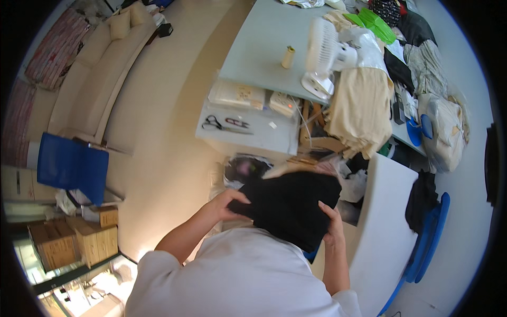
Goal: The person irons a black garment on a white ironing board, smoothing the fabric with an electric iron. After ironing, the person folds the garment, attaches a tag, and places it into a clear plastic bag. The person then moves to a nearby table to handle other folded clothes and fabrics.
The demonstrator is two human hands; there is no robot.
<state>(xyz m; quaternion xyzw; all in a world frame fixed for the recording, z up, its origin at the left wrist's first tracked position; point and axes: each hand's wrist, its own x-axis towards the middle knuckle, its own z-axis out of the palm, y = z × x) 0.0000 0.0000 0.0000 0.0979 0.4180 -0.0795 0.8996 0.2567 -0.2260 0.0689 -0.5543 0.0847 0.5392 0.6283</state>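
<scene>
A piece of black cloth (293,203), perhaps a folded garment, spreads between my two hands in front of my white shirt. My left hand (229,204) grips its left edge, thumb on top and fingers underneath. At the right edge my right hand (331,224) is closed on the same cloth, its thumb lying over the top. The fingers below the cloth are mostly hidden. Just beyond the cloth, a bag with dark contents (245,168) sits low, partly covered.
Ahead, a low white surface holds scissors (212,123), small snips (237,122) and a power strip (283,104). Behind it a grey table (259,47) carries a white fan (323,53) and draped cream cloth (362,100). A white board (383,227) stands right; a blue chair (71,166) stands left.
</scene>
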